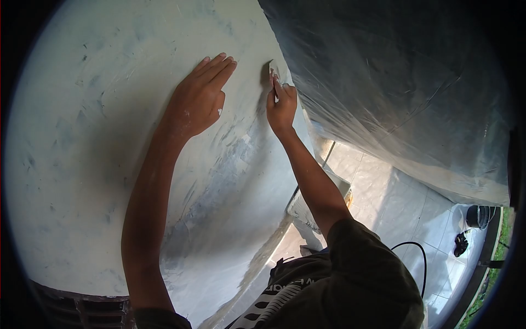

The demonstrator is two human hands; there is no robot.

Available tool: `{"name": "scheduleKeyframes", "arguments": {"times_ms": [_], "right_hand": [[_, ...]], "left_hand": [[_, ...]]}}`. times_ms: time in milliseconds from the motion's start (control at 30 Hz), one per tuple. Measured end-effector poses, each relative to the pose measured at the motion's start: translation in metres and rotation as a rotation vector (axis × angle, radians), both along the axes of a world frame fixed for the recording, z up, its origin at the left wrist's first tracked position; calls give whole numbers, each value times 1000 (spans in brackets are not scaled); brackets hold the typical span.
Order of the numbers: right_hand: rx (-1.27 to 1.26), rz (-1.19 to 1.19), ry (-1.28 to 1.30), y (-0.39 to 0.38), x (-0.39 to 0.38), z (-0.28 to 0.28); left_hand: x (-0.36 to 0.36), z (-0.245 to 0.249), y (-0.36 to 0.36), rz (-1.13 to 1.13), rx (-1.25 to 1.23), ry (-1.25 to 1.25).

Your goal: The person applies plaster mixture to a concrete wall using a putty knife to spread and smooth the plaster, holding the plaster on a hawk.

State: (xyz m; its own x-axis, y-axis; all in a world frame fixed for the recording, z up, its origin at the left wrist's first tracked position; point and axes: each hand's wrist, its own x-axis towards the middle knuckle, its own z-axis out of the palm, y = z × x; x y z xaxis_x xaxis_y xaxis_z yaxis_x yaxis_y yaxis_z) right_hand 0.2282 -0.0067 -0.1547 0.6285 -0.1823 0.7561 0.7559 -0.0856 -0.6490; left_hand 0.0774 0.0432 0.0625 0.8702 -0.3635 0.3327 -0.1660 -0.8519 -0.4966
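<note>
A pale wall (98, 181) with patchy grey and white smears fills the left side of the view. My left hand (200, 98) lies against it, fingers stretched out together and pointing up to the right, with a white smear by the thumb. To its right, my right hand (282, 109) is closed around the handle of a putty knife (273, 70). The knife's blade points up, right by the wall's edge where plastic sheeting begins. Around the handle my fingers hide most of the grip.
Dark plastic sheeting (394, 82) hangs along the right of the wall. Below are floor tiles (378, 181) and a pale tray (304, 208) partly behind my right arm. A black bucket (478, 217) and a small black item (461, 244) stand far right. Slatted openings (82, 310) show at lower left.
</note>
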Motion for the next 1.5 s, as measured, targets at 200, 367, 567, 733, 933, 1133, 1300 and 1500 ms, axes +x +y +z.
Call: {"name": "scheduleKeyframes", "arguments": {"times_ms": [200,367,567,733,933,1133,1300,1500], "right_hand": [[-52,183,-119,12,-84,-16],[-68,454,-134,-14,-183,-39],[84,307,3,-38,-98,-20],[-9,8,32,-3,-9,-16],[-42,246,-32,11,-113,-34],[113,494,-97,-34,-161,-32],[115,63,-56,-16,-34,-3],[-53,131,-97,9,-62,-9]], "left_hand": [[6,0,0,-27,-23,15],[8,1,0,-45,-31,13],[0,0,3,-22,-15,3],[5,-3,4,-2,-6,12],[15,-4,0,-27,-25,16],[13,-5,2,-24,-26,18],[6,-5,5,6,1,10],[5,-2,0,5,-38,18]]}}
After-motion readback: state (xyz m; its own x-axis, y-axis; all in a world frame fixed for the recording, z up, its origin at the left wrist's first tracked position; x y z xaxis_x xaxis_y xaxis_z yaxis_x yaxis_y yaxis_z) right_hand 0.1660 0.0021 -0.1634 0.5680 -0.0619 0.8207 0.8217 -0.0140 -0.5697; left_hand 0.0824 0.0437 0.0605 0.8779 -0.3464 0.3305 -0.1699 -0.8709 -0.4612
